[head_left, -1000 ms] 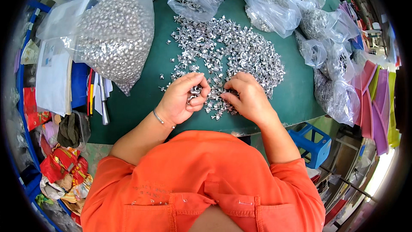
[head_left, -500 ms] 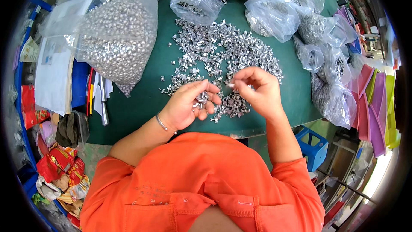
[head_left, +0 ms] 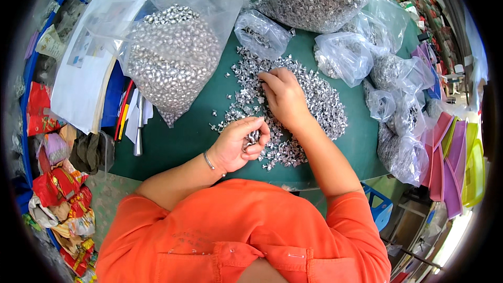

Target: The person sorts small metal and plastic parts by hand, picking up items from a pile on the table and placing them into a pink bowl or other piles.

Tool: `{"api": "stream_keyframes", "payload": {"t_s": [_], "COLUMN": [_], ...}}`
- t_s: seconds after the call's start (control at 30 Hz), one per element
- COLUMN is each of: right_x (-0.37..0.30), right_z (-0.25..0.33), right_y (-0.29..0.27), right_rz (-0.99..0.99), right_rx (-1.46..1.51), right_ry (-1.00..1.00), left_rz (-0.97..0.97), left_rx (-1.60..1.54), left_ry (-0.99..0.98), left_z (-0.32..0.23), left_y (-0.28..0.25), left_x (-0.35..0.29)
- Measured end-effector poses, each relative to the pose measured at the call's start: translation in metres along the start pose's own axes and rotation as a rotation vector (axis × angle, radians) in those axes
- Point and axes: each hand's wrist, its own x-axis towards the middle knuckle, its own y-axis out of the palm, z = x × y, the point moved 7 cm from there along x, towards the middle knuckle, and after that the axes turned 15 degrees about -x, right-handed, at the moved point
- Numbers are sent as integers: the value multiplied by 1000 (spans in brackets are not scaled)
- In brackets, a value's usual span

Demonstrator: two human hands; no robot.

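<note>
A pile of small shiny silver metal parts (head_left: 319, 99) is spread over the green tabletop. Near the pile's front left edge, my left hand (head_left: 236, 144) is turned partly upward, its fingers curled round a few small metal parts (head_left: 253, 137). My right hand (head_left: 285, 97) reaches across the pile with its palm down. Its thumb and fingers are bent together at the pile's upper middle, and whatever lies between the tips is hidden.
A large clear bag of rounded silver pieces (head_left: 173, 57) stands at left, beside papers (head_left: 84, 89) and pens (head_left: 126, 110). Bags of metal parts (head_left: 314, 0) line the back and right side (head_left: 401, 152). A blue stool (head_left: 378, 207) and coloured plastic trays (head_left: 453, 178) are at right.
My right hand has moved forward and left, from above the pile's near part to its upper middle. The left hand's fingers have curled in more. The view has shifted slightly.
</note>
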Motion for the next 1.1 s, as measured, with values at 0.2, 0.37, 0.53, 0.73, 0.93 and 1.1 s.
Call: {"api": "stream_keyframes", "payload": {"t_s": [0.2, 0.37, 0.53, 0.73, 0.93, 1.1], "right_x": [-1, -25, -1, 10, -43, -52], "right_z": [-5, -36, -8, -16, 14, -3], "right_y": [0, -17, -17, 20, -8, -34], "right_rz": [97, 78, 247, 181, 448, 414], "right_rx": [-82, 388, 289, -357, -259, -332], "right_ry": [-120, 383, -79, -41, -318, -233], "left_rz": [-27, -48, -125, -69, -41, -15], "left_rx": [5, -111, -97, -26, -19, -26], "left_ry": [9, 6, 1, -35, -49, -63], "left_z": [-2, 3, -2, 4, 7, 9], "left_y": [0, -3, -3, -5, -2, 1], "left_x": [0, 1, -1, 0, -2, -5]}}
